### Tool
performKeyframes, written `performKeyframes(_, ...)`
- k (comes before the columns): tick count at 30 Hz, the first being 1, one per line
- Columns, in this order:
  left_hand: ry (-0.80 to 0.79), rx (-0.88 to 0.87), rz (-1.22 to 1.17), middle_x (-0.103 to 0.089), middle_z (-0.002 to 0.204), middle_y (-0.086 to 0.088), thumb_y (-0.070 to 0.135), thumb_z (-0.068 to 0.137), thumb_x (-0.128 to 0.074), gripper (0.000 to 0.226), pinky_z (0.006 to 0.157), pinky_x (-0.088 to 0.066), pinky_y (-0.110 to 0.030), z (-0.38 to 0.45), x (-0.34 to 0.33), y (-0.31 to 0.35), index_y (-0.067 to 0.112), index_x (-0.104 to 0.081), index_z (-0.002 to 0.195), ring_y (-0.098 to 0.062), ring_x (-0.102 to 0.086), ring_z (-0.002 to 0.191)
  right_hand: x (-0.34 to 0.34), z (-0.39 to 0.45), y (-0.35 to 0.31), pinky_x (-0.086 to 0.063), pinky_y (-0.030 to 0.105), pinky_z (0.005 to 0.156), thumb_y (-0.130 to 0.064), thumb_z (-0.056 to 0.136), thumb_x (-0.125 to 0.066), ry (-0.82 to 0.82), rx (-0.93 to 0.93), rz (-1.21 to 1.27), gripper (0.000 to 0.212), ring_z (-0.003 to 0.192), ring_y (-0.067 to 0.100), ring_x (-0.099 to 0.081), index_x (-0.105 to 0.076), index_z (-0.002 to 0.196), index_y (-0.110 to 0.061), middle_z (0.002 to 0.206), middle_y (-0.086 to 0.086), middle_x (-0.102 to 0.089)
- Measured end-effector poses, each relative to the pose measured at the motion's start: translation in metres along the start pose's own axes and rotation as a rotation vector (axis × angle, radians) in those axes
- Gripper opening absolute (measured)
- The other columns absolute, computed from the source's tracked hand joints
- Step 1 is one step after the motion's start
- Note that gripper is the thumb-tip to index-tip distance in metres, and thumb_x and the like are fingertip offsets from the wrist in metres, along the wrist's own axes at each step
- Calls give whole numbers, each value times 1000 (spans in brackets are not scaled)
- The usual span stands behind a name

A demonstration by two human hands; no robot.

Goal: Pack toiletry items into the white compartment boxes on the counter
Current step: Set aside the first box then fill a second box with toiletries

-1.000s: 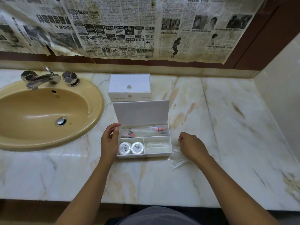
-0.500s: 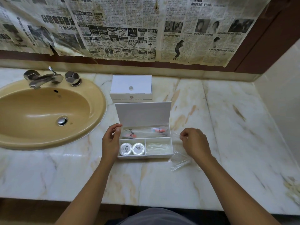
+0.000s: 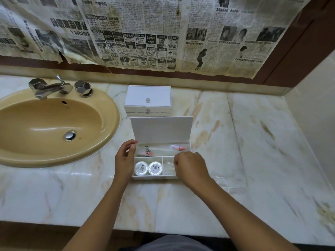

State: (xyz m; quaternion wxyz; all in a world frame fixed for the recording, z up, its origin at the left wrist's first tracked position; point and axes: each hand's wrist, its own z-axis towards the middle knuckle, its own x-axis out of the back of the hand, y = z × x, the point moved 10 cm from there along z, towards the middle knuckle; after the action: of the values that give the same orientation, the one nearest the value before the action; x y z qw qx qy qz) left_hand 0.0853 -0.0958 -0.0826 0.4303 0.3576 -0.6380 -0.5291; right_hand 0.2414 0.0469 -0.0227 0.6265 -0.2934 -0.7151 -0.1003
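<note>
With lid (image 3: 161,130) standing upright at its far edge, open box (image 3: 154,177) sits on counter (image 3: 253,160), right of sink (image 3: 54,127) and just near side of closed box (image 3: 147,98). Inside: long far compartment holding clear-wrapped items with orange-red parts (image 3: 176,147); near left compartment holding two round wrapped soaps (image 3: 148,168) side by side; near right compartment holding a pale clear packet (image 3: 168,169), contents too faint to tell. Left hand (image 3: 125,160) set against left wall of open box, fingers loosely curved, thumb and fingertips at far left corner, touching the rim rather than clearly gripping it. Right hand (image 3: 190,169) hovering over near right compartment and covering box's right end, fingers curled under and knuckles up; whether anything pinched beneath, cannot tell. Crumpled clear wrapper (image 3: 220,180) lying on counter just right of right wrist. Closed box with small round knob on top and printed lettering on front face. Tap (image 3: 52,86) with two faceted handles at far side of sink. Old newspaper (image 3: 145,33) across far wall above counter.
</note>
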Motion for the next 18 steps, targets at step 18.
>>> performKeyframes(18,5,-1,-3,-65,101,10,11,98,-51,15,73,-43,-4,2,0,-3,16,-65,102,12,-58,86,-25,3,7,-18,32,73,-6,83,-46,37,-10,-22,22,85,23,-49,-59,75,-21,69,-5,-54)
